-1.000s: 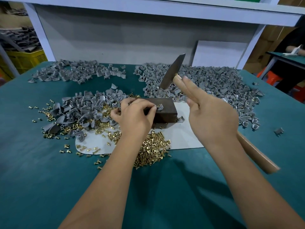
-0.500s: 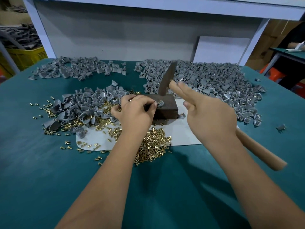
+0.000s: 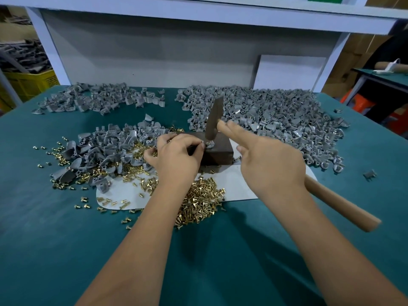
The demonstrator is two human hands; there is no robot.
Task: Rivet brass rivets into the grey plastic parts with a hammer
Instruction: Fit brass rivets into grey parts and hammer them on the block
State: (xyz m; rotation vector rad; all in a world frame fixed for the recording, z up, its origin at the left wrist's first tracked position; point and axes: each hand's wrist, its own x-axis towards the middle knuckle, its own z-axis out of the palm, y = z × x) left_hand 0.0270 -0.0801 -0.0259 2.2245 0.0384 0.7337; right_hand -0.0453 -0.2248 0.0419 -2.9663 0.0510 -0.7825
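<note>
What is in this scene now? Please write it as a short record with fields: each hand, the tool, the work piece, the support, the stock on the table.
left hand: pinches a grey plastic part on the dark block
right hand: grips the hammer by its wooden handle, two fingers stretched along it
hammer: head down at the part on the block
block: stands on a white sheet
brass rivets: loose heap near the left wrist, more scattered to the left
grey parts: large pile behind the block, smaller piles at left
table: green top
</note>
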